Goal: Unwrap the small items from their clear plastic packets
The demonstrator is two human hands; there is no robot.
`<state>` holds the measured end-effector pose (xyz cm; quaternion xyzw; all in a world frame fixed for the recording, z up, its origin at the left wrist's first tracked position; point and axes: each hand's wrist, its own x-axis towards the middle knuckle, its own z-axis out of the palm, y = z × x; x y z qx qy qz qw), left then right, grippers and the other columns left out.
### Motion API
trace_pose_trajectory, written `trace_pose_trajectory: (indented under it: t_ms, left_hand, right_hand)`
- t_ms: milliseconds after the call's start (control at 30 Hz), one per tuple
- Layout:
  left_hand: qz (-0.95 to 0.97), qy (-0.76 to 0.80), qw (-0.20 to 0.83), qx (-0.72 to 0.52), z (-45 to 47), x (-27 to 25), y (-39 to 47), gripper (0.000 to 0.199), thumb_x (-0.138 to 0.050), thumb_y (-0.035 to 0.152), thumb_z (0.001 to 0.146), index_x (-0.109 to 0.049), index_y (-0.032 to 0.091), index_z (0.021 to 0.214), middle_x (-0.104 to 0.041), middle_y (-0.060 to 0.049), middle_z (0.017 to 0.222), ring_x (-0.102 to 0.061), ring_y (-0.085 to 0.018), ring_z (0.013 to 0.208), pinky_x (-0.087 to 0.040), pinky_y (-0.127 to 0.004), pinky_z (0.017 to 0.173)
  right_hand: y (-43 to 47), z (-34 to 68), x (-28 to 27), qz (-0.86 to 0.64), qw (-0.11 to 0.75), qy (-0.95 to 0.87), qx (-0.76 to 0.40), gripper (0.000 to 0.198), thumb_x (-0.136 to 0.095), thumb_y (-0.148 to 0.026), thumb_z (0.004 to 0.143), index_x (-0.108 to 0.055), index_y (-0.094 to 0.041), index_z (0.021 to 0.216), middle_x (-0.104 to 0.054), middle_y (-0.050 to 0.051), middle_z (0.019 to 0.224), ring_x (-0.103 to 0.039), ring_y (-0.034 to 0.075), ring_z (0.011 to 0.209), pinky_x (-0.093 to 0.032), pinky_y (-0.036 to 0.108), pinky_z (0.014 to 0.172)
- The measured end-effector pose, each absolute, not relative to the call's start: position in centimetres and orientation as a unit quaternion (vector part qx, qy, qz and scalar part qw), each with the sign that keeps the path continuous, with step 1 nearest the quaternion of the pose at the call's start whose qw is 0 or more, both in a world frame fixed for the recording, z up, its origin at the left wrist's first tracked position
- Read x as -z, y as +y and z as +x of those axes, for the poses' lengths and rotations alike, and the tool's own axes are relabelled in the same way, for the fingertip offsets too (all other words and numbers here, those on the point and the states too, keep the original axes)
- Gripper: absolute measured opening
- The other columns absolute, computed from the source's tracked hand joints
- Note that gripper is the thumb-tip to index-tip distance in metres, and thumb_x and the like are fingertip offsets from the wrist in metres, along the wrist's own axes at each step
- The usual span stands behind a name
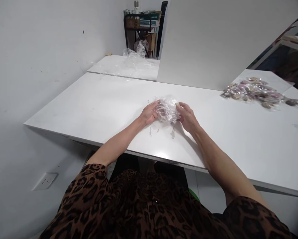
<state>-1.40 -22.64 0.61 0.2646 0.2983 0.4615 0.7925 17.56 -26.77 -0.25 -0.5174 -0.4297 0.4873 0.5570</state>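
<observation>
A crumpled bundle of clear plastic wrap (168,110) is held between my hands, just above or on the white table (89,109); I cannot tell whether it touches the surface. My left hand (150,113) grips it from the left, palm turned inward, with the fingertips partly behind the film. On the opposite side, my right hand (188,117) has its thumb and fingers curled at the bundle's edge. Whether anything lies inside the crumpled film cannot be made out through the glare.
Several small items in clear packets (256,92) lie heaped at the right. Loose clear film (136,54) lies at the back left, before a black rack (137,25) with boxes. A tall white panel (201,43) stands behind the table; a wall (39,66) borders the left.
</observation>
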Motion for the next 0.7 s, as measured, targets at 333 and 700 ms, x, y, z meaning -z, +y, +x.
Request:
trace_pose_trajectory:
  t_ms: [333, 700]
  left_hand:
    - [0.392, 0.356, 0.684, -0.501, -2.5, -1.1, -23.0, 0.039, -0.065, 0.05, 0.097, -0.067, 0.02, 0.123, -0.071, -0.011, 0.121, -0.072, -0.022, 0.107, -0.058, -0.036, 0.094]
    - [0.717, 0.359, 0.402, -0.441, -2.4, -0.2, -24.7, 0.017, -0.082, 0.029, 0.078, -0.072, 0.022, 0.089, -0.063, -0.011, 0.133, -0.053, -0.028, 0.136, -0.035, -0.038, 0.121]
  right_hand:
    - [-26.3, 17.7, -0.2, -0.466, 0.621, -0.313, -0.546, 0.055, -0.103, -0.046, 0.04, -0.067, -0.02, 0.072, -0.062, -0.003, 0.071, -0.053, 0.009, 0.061, -0.05, 0.023, 0.051]
    - [-27.1, 17.2, -0.4, -0.477, 0.575, -0.401, -0.53, 0.058, -0.088, -0.071, 0.061, -0.065, -0.021, 0.082, -0.057, -0.002, 0.071, -0.05, 0.01, 0.058, -0.043, 0.024, 0.046]
